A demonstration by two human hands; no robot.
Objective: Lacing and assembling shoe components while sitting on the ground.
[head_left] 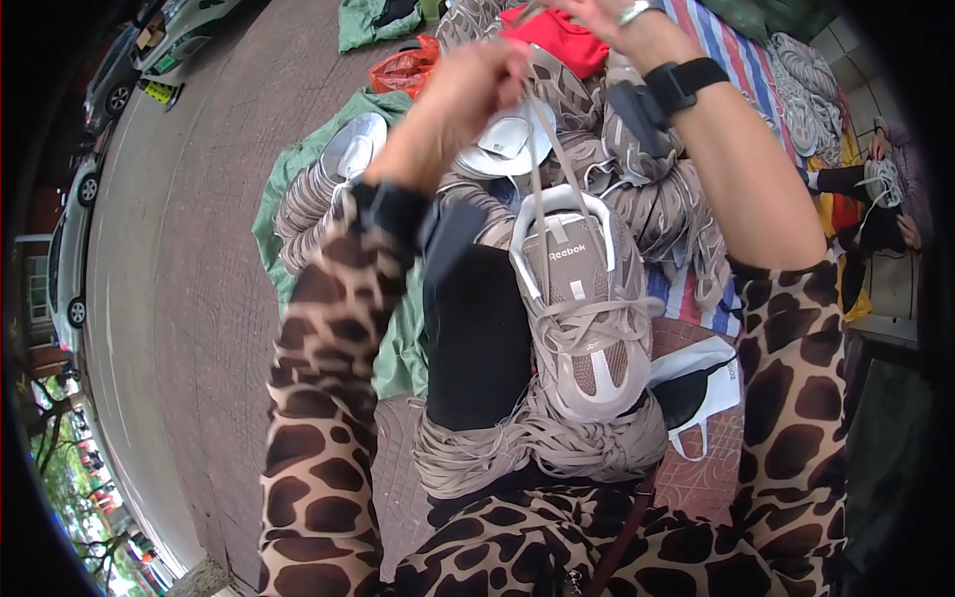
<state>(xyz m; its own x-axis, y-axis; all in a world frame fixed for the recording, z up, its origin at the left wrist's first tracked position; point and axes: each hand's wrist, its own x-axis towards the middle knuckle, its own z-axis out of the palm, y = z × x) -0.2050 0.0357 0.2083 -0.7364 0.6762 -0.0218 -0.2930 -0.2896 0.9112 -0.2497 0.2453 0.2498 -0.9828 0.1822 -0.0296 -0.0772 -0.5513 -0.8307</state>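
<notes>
Head view: the left hand (482,80) is closed on a pale cord (538,184) rising from a beige shoe (577,274), whose toe lies over bundled laces (468,458) on the person's black-clad legs (477,338). The right hand (605,18) is partly cut off by the upper edge; whether it grips anything cannot be told.

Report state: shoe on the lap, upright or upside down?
Upright: the shoe shows its tongue and laces on top, underside hidden.

Both forearms (751,169) raised forward, left hand (473,90) curled inward, right hand (604,24) higher, partly cropped
</notes>
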